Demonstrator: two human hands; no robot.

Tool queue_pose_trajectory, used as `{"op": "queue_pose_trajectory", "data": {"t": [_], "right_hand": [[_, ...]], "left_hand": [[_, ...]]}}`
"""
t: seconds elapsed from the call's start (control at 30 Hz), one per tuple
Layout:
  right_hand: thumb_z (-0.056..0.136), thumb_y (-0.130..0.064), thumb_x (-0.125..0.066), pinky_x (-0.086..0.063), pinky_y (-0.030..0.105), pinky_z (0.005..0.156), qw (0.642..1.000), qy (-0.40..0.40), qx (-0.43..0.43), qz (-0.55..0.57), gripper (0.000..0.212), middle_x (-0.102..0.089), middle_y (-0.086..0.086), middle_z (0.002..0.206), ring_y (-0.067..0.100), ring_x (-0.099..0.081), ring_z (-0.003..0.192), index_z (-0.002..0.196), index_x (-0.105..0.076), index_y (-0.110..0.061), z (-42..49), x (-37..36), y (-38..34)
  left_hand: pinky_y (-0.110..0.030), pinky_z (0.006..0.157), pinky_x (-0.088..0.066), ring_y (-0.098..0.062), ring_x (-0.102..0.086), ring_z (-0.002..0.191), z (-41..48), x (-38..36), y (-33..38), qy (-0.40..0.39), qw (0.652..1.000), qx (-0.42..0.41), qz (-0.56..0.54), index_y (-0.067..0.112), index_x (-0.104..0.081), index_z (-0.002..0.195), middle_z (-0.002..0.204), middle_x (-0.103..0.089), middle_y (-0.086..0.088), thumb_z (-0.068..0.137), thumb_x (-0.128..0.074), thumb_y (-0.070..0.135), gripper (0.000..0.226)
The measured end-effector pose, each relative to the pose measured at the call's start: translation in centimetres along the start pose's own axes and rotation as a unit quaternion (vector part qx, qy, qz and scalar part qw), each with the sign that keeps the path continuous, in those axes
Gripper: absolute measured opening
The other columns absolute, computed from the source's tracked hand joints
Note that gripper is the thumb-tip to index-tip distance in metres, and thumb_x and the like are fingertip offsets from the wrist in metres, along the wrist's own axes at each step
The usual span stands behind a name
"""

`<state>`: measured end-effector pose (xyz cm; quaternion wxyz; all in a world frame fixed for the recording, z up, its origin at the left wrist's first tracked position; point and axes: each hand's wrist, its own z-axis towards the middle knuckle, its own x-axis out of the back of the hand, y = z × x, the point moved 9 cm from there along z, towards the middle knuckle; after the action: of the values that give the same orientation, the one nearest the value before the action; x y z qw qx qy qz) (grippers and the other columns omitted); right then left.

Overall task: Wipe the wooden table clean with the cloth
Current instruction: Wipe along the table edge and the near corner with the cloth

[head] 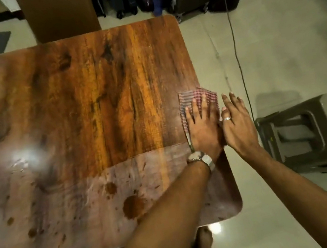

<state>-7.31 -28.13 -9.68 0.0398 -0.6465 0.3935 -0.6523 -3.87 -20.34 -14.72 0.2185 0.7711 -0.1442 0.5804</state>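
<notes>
1. A head-worn camera looks down on a wooden tabletop (79, 99) and 2 bare forearms reaching to its right edge.
2. The cloth (197, 98), striped red and white, lies flat at the right edge, about midway along it, with 1 corner hanging just past the edge.
3. The left hand (204, 129) presses palm-down on the cloth, its fingers (194, 107) spread wide and flat, gripping nothing. A watch (202, 158) sits on that wrist.
4. The right hand (238, 126) is just beside the left, off the tabletop and over the floor, fingers loosely straight and empty, with a ring (227, 118) on 1 finger. It looks cupped to catch what is swept off, though that is a guess.
5. The step in hand appears to be a wiping stroke ending at the right edge.
6. Dark wet-looking spots (133, 205) lie near the near edge, and a shiny patch (24, 159) toward the left. The next move likely calls for carrying the cloth back over those areas with firm pressure.
7. No containers stand on the tabletop. A stool (304, 134) stands on the floor to the right.
</notes>
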Motion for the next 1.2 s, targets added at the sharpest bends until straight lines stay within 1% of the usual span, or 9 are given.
{"op": "queue_pose_trajectory", "data": {"t": [0.07,0.17,0.33,0.4,0.57,0.67,0.83,0.97,1.2], "right_hand": [[0.104,-0.038,-0.023,-0.010,0.038,0.124,1.000,-0.010,-0.004,0.002,0.055,-0.019,-0.001,0.166,0.017,-0.010,0.154,0.156,-0.027,-0.022,-2.5,-0.5,-0.3],[0.106,-0.036,-0.025,-0.007,0.036,0.124,0.999,-0.038,-0.018,-0.002,0.052,-0.020,0.001,0.165,0.018,-0.011,0.153,0.156,-0.027,-0.021,-6.0,-1.9,-0.4],[0.106,-0.038,-0.026,-0.007,0.036,0.122,0.996,-0.070,0.041,-0.034,0.051,-0.016,-0.005,0.166,0.017,-0.009,0.153,0.156,-0.023,-0.029,-9.1,-3.9,-3.6],[0.104,-0.042,-0.022,-0.007,0.036,0.121,0.994,-0.076,0.066,-0.042,0.054,-0.014,-0.006,0.165,0.017,-0.008,0.153,0.156,-0.022,-0.028,-9.4,-4.7,-5.5],[0.103,-0.039,-0.019,-0.004,0.037,0.123,0.983,-0.106,0.138,-0.058,0.056,-0.015,0.001,0.165,0.018,-0.006,0.153,0.155,-0.025,-0.020,-9.8,-7.6,-10.6],[0.100,-0.041,-0.017,-0.006,0.041,0.125,0.977,-0.125,0.158,-0.065,0.060,-0.015,0.002,0.165,0.019,-0.006,0.153,0.155,-0.027,-0.020,-10.1,-10.1,-12.2],[0.100,-0.044,-0.014,-0.005,0.042,0.125,0.972,-0.143,0.171,-0.076,0.061,-0.014,0.000,0.165,0.021,-0.008,0.154,0.155,-0.027,-0.022,-11.1,-12.3,-12.9],[0.100,-0.048,-0.010,-0.009,0.048,0.125,0.976,-0.133,0.156,-0.069,0.063,-0.014,-0.001,0.166,0.019,-0.006,0.154,0.156,-0.024,-0.024,-10.9,-11.4,-11.2],[0.100,-0.045,-0.017,-0.011,0.045,0.125,0.990,-0.081,0.110,-0.036,0.060,-0.016,-0.001,0.165,0.019,-0.009,0.154,0.156,-0.024,-0.024,-10.5,-5.6,-6.6]], "left_hand": [[-0.056,0.124,0.006,-0.036,0.010,0.155,-4.3,-0.9,0.7,-0.001,0.999,-0.028,-0.016,0.019,-0.001,0.162,0.167,0.015,-0.012,0.087,-0.051,0.066,0.101],[-0.054,0.125,-0.001,-0.031,-0.002,0.156,-8.2,-0.8,-1.4,0.021,0.993,-0.036,-0.107,0.020,-0.019,0.161,0.169,-0.011,-0.007,0.093,-0.051,0.047,0.080],[-0.054,0.124,-0.008,-0.035,-0.021,0.153,-12.4,0.1,-14.2,0.032,0.992,0.038,-0.114,0.022,-0.035,0.157,0.165,-0.029,-0.008,0.091,-0.039,0.039,0.068],[-0.055,0.123,-0.014,-0.035,-0.021,0.152,-14.9,0.2,-21.8,0.034,0.991,0.081,-0.102,0.021,-0.034,0.157,0.166,-0.025,-0.008,0.091,-0.036,0.041,0.069],[-0.046,0.126,0.005,-0.028,0.000,0.156,-22.4,1.9,-39.7,0.067,0.969,0.222,-0.087,0.025,-0.011,0.162,0.168,0.001,-0.002,0.094,-0.016,0.049,0.073],[-0.049,0.126,0.000,-0.028,-0.002,0.156,-26.6,1.7,-44.4,0.083,0.959,0.259,-0.080,0.024,-0.011,0.162,0.169,-0.003,-0.003,0.096,-0.018,0.047,0.070],[-0.049,0.126,0.002,-0.027,-0.001,0.156,-31.3,-0.4,-42.7,0.092,0.945,0.301,-0.087,0.024,-0.011,0.162,0.170,-0.004,-0.005,0.096,-0.022,0.043,0.070],[-0.056,0.125,-0.001,-0.041,-0.006,0.154,-30.7,-0.9,-39.5,0.069,0.939,0.321,-0.097,0.020,-0.009,0.162,0.169,-0.007,-0.012,0.096,-0.016,0.046,0.072],[-0.057,0.125,-0.004,-0.035,0.006,0.155,-21.3,-0.7,-23.2,0.067,0.977,0.174,-0.098,0.019,-0.007,0.162,0.169,0.002,-0.010,0.097,-0.026,0.043,0.072]]}}
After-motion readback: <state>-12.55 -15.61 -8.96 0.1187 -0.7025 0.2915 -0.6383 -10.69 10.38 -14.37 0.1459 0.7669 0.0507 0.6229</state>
